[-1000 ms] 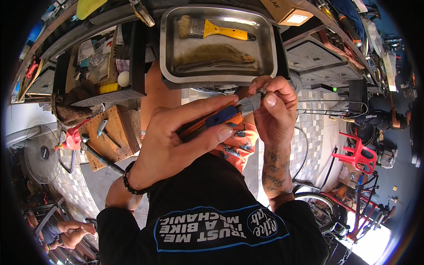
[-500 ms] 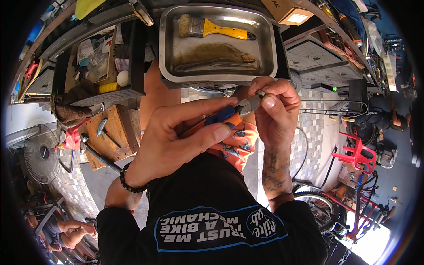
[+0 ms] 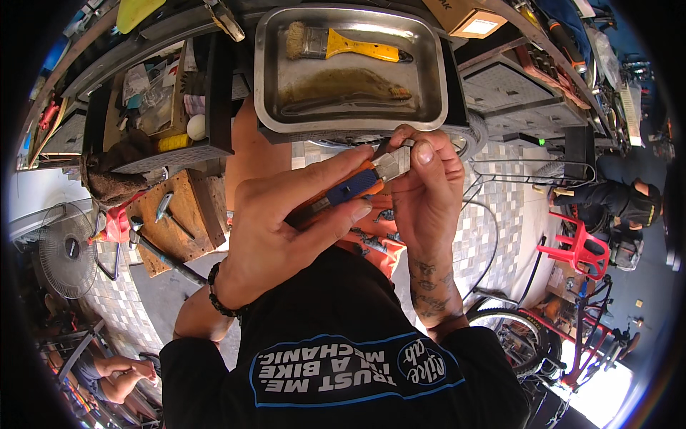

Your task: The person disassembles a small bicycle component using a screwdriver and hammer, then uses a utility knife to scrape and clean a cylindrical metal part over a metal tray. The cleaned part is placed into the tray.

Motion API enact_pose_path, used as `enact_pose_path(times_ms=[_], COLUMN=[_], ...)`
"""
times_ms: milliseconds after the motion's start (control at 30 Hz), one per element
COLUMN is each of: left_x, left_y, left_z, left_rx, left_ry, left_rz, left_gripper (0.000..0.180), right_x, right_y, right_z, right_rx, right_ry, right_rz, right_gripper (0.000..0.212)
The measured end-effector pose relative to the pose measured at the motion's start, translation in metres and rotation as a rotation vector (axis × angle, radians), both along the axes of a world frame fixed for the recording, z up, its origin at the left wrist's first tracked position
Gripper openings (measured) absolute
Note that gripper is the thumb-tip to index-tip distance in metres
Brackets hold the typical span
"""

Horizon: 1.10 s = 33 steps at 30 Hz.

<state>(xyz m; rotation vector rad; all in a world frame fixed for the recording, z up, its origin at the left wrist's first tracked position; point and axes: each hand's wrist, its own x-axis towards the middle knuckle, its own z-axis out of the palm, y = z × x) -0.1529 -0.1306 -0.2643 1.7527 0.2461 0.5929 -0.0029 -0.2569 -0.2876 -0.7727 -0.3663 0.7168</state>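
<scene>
An orange utility knife (image 3: pixel 351 188) with a dark blue slider lies in my left hand (image 3: pixel 275 232), fingers along one side and thumb along the other. A metallic piece like its blade (image 3: pixel 391 166) sticks out of the front end toward the right. Pinched around the tip of that piece are the thumb and fingers of my right hand (image 3: pixel 432 179); they partly hide it. Just beyond both hands is a metal tray (image 3: pixel 264 118). It holds a yellow-handled paintbrush (image 3: pixel 364 48) and a patch of brownish liquid with a dark, thin object in it.
Left of the tray, an open drawer (image 3: pixel 221 107) holds small bags and a white ball. A wooden block (image 3: pixel 161 222) carries a hammer-like tool. A fan stands far left. At right are a red plastic chair (image 3: pixel 575 243), a bicycle wheel and another person (image 3: pixel 622 204).
My right hand has shifted slightly left and up with its pinch. The knife has rolled so its blue slider faces up more. The person at the far right has come further into view.
</scene>
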Motion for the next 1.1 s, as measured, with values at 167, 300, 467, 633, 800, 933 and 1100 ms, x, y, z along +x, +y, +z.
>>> enact_pose_path(times_ms=[167, 300, 467, 633, 800, 933, 1100], left_x=[-0.003, -0.005, -0.007, -0.010, -0.008, -0.009, -0.007], left_y=[-0.001, -0.001, 0.000, 0.002, 0.002, -0.002, -0.006], left_z=[0.002, 0.004, 0.008, 0.011, 0.010, 0.013, 0.011], left_rx=[-0.001, -0.074, -0.138, -0.216, -0.174, -0.150, -0.089], left_ry=[0.037, 0.058, 0.084, 0.093, 0.065, 0.109, 0.113], left_rz=[0.010, -0.004, -0.045, -0.087, -0.074, -0.054, -0.019], left_gripper=[0.050, 0.050, 0.048, 0.047, 0.046, 0.048, 0.051], right_x=[-0.001, -0.001, 0.004, 0.008, 0.009, 0.006, 0.001], right_y=[-0.003, -0.002, -0.004, -0.005, -0.006, -0.008, -0.011], right_z=[-0.001, -0.001, 0.001, 0.002, 0.005, 0.005, 0.007], right_rx=[-0.016, -0.035, -0.010, -0.004, -0.035, -0.053, -0.041], right_ry=[-0.038, -0.138, -0.225, -0.329, -0.381, -0.280, -0.124], right_rz=[0.020, -0.053, -0.024, -0.026, -0.044, -0.046, -0.011], right_gripper=[0.009, 0.009, 0.008, 0.007, 0.007, 0.005, 0.006])
